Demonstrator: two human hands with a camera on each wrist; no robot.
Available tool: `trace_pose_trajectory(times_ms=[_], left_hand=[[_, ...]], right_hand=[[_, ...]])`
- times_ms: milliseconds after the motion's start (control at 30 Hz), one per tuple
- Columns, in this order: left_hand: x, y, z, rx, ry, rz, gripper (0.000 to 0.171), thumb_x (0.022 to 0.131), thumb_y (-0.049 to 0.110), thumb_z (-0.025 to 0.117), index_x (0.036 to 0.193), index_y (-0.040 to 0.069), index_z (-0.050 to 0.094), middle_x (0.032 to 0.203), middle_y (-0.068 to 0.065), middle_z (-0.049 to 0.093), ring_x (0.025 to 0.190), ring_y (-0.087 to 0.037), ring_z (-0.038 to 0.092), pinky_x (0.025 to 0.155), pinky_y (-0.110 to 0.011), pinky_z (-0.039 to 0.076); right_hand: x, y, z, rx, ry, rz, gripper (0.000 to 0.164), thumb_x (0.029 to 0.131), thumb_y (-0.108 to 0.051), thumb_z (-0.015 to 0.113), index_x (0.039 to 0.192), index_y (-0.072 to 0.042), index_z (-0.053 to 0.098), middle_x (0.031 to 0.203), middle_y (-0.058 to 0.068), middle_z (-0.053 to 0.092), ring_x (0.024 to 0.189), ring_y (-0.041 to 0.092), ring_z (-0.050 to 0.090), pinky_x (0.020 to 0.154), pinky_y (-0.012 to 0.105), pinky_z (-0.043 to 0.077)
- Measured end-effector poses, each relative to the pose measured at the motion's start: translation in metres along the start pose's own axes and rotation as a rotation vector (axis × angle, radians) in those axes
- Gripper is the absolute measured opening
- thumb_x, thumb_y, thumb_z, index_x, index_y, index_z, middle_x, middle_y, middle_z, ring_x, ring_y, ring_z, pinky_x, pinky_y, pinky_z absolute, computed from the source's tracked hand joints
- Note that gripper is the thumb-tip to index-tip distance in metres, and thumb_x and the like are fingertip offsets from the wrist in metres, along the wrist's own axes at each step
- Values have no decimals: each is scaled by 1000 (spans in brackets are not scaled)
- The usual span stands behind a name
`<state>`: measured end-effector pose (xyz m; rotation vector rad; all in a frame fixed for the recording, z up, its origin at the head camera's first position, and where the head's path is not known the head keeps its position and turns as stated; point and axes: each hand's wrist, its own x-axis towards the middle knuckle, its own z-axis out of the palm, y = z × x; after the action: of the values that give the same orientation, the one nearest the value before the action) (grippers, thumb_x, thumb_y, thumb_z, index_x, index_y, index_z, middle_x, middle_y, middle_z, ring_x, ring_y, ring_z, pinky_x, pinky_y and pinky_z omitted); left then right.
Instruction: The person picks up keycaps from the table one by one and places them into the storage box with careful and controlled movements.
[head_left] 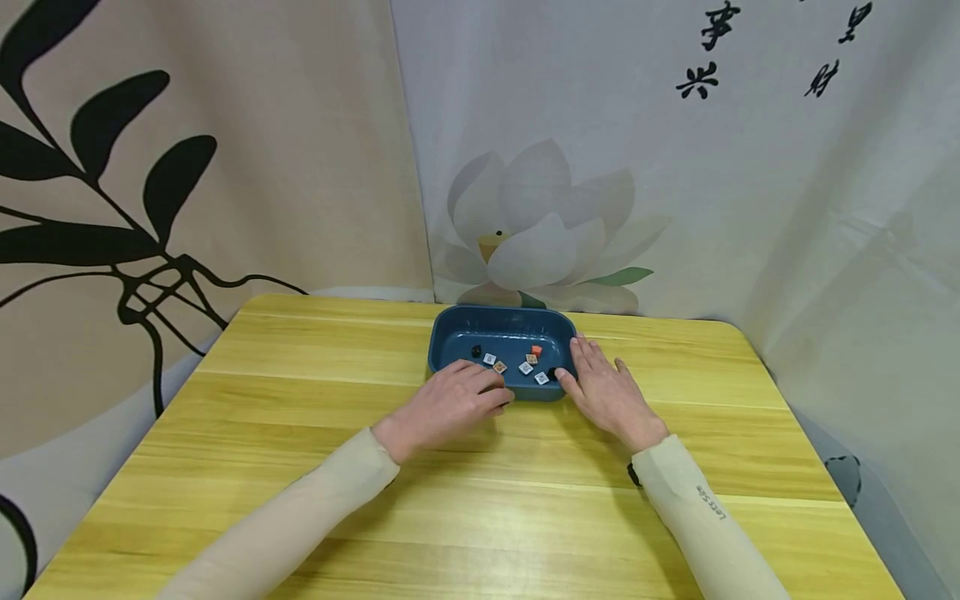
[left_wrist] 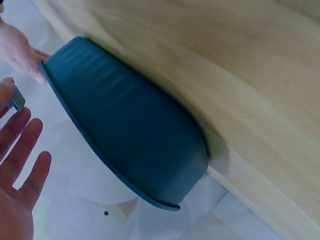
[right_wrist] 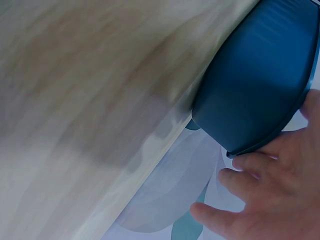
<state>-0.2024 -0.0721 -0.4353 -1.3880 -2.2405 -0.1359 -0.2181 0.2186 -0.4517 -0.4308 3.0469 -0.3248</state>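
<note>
A dark blue rectangular basin [head_left: 468, 315] stands near the far edge of the wooden table. Small cubes lie scattered inside it: several white ones with printed marks, such as a white cube [head_left: 542, 378], brown ones, an orange cube [head_left: 536, 351] and black ones. At the basin's near left side, my left hand [head_left: 459, 400] pinches a small grey-green block [left_wrist: 17, 99] between thumb and finger, above the rim. My right hand [head_left: 606, 393] rests against the near right corner, its fingers fairly straight along the outer rim and the thumb at the near edge.
The wooden table [head_left: 480, 517] extends in front of the basin and to both sides. Close behind its far edge hangs a printed curtain [head_left: 750, 208] with a lotus flower and black characters.
</note>
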Motion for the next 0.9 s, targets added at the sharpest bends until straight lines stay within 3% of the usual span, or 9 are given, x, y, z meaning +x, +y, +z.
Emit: trace_pose_trajectory(times_ms=[167, 367, 667, 900], left_hand=[[6, -7, -2, -31, 24, -89, 26, 90, 24, 84, 114, 18, 78, 115, 0, 73, 106, -18, 69, 98, -36, 53], [11, -17, 0, -34, -2, -214, 22, 93, 24, 81, 113, 16, 79, 107, 0, 72, 102, -20, 67, 100, -41, 51], [20, -29, 10, -71, -137, -446, 23, 96, 29, 76, 116, 18, 79, 110, -1, 71, 102, -22, 66, 103, -47, 48], [29, -35, 19, -34, -214, -495, 21, 96, 28, 77, 115, 18, 78, 108, -3, 72, 100, -24, 67, 103, -50, 48]], right_hand=[[0, 0, 0, 0, 1, -1, 78, 111, -57, 27, 164, 0, 17, 172, 15, 12, 157, 37, 15, 120, 68, 18], [0, 0, 0, 9, 1, -6, 79, 111, -56, 27, 164, 0, 17, 172, 16, 12, 157, 37, 15, 120, 68, 18], [-1, 0, 1, 14, 5, -10, 80, 110, -59, 25, 164, 0, 17, 172, 16, 11, 157, 38, 15, 120, 67, 18], [-1, 0, 0, 10, -10, -5, 82, 109, -61, 23, 164, 0, 16, 172, 16, 10, 157, 37, 14, 120, 67, 18]])
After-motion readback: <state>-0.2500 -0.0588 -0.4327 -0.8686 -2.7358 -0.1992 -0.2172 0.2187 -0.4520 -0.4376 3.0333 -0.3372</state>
